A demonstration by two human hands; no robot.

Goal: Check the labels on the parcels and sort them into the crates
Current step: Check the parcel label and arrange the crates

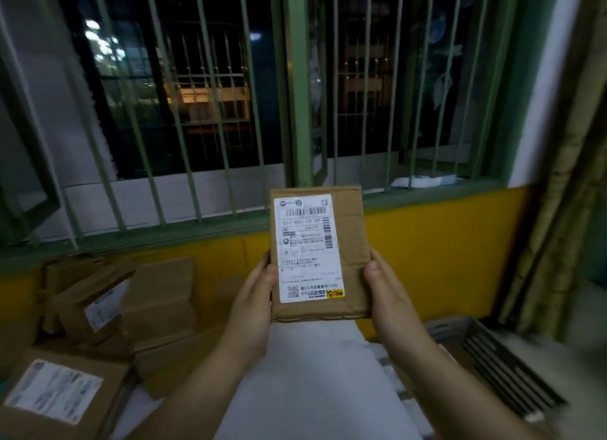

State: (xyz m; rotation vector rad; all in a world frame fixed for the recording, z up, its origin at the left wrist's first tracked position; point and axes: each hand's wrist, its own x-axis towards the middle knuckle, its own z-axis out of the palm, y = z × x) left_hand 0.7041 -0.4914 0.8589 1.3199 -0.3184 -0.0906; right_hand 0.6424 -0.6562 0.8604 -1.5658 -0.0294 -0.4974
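Observation:
A flat brown cardboard parcel (pixel 353 242) is held upright in front of me, with its white shipping label (pixel 308 249) and barcodes facing the camera. My left hand (pixel 253 305) grips its lower left edge, thumb on the front face. My right hand (pixel 391 295) grips its lower right edge, thumb also on the front. A stack of brown labelled parcels (pixel 131 308) lies at the left. A grey slatted crate (pixel 492 360) stands at the lower right, its inside mostly out of view.
Below my arms lies a white surface (pixel 315 383). Behind the parcel are a yellow wall (pixel 443 252) and a green barred window (pixel 230 111) with a sill. A curtain (pixel 558 209) hangs at the right.

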